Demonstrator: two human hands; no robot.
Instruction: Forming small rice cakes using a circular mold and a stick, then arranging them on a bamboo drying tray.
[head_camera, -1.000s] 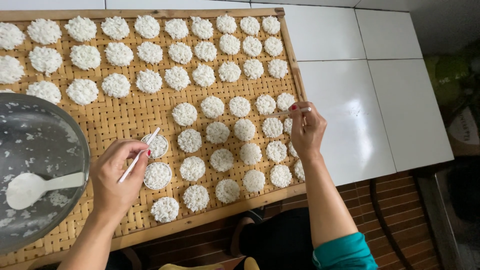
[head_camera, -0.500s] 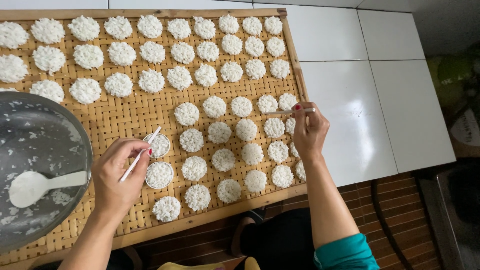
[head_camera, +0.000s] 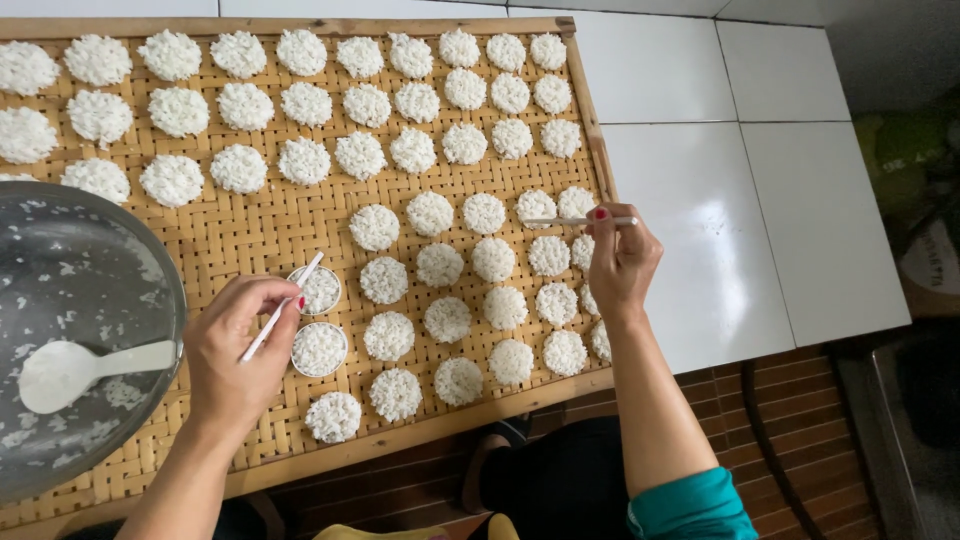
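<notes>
Rice cakes (head_camera: 447, 320) fill the woven tray (head_camera: 250, 235); since earlier, right hand (head_camera: 620, 262) has lifted its gripped stick (head_camera: 580, 221) near the right rim, while left hand (head_camera: 238, 345) stays pinching another stick (head_camera: 282, 306) above ring moulds (head_camera: 319, 349).

Left hand (head_camera: 235, 350) curled with fingers pinched; right hand (head_camera: 620, 262) raised, fingers pinched together.

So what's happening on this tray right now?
A person sits at a woven bamboo tray covered with rows of small round white rice cakes. The left hand holds a thin white stick beside two cakes that sit in white ring moulds. The right hand holds a second stick level over the tray's right edge. A metal bowl with a white spoon rests at the left.
</notes>
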